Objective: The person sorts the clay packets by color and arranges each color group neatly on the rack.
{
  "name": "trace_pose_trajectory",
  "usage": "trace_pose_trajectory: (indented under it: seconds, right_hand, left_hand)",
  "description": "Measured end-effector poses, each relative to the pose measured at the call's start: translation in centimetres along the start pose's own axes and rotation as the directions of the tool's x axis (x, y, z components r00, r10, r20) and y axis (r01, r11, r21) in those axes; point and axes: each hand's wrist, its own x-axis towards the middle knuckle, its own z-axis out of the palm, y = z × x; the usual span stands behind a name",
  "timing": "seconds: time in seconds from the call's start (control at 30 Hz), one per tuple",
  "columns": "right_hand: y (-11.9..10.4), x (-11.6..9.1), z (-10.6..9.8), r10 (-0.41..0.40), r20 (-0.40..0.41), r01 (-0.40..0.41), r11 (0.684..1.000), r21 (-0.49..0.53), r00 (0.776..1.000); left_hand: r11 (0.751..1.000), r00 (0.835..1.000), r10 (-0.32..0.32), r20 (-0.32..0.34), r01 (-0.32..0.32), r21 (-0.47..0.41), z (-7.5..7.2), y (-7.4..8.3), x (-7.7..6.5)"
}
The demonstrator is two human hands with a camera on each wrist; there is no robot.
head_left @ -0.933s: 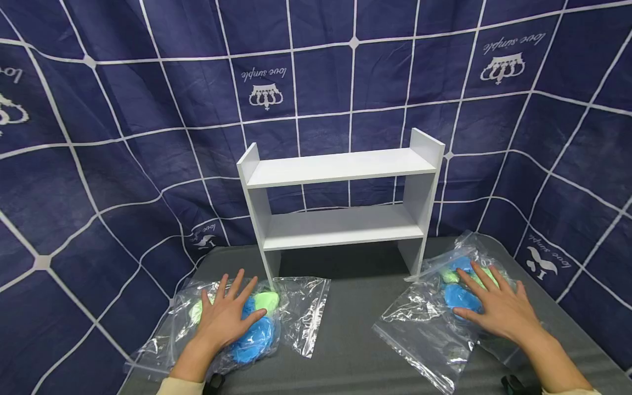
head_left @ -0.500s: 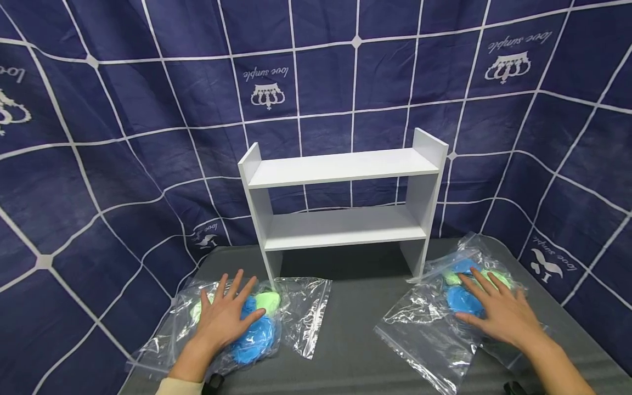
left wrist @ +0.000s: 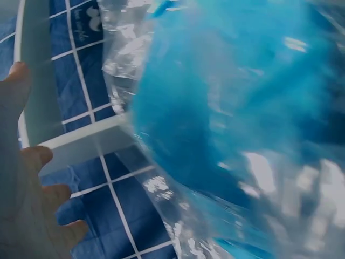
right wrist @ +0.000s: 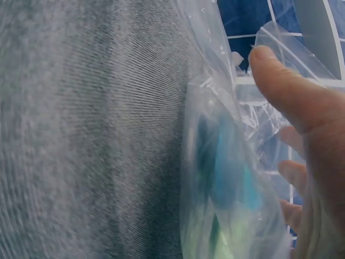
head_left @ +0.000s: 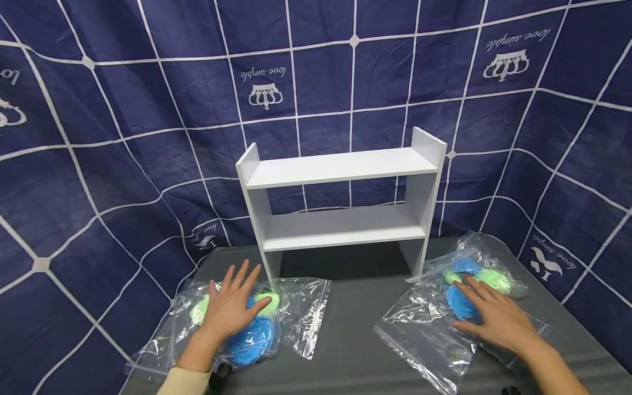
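Observation:
My left hand (head_left: 228, 310) is spread, palm down, over the clear zip bags at the left; blue lumps (head_left: 252, 340) and pale green lumps (head_left: 268, 303) show through the plastic. In the left wrist view a blue-filled bag (left wrist: 215, 97) fills the right side, with a gap between it and my fingers (left wrist: 56, 194). My right hand (head_left: 501, 321), fingers spread, is over a second group of clear zip bags (head_left: 429, 334) with blue lumps (head_left: 461, 302) and green lumps (head_left: 495, 281) inside. The right wrist view has its thumb (right wrist: 285, 89) apart from the bag (right wrist: 232, 178).
A white two-tier shelf (head_left: 340, 236) stands at the back middle of the grey table (head_left: 350, 329). Navy curtains (head_left: 321, 82) with white grid lines hang behind and at the sides. A flat bag end (head_left: 306, 312) lies beside the left group.
My left hand has shifted slightly up and to the right. My right hand has drawn slightly back toward me, uncovering more of the green lump. The bags stay where they were.

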Motion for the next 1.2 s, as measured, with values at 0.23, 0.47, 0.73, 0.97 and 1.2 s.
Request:
trace_pose_trajectory:
  seconds: [0.23,0.47,0.73,0.97,1.2]
  right_hand:
    - [0.1,0.3,0.7,-0.008,-0.022,0.010,0.998,0.056,1.000]
    - [0.5,0.3,2.1,0.011,-0.033,-0.008,0.995,0.096,0.999]
    - [1.0,-0.5,3.4,0.073,-0.015,-0.071,0.987,0.144,0.997]
    - [1.1,0.0,3.3,0.093,0.014,-0.094,0.985,0.142,0.996]
    - [1.2,0.4,3.4,0.088,0.015,-0.090,0.986,0.142,0.996]
  left_hand:
    - [0.991,0.996,-0.015,-0.091,0.002,-0.134,-2.4,1.3,2.7]
    - [0.936,0.971,-0.036,-0.235,-0.049,-0.350,-6.2,2.7,6.1]
    - [0.782,0.936,-0.030,-0.352,-0.197,-0.591,-11.3,5.3,10.6]
    - [0.600,0.916,-0.059,-0.396,-0.284,-0.747,-14.3,5.9,14.0]
    - [0.386,0.907,-0.164,-0.388,-0.303,-0.871,-15.7,6.5,16.0]
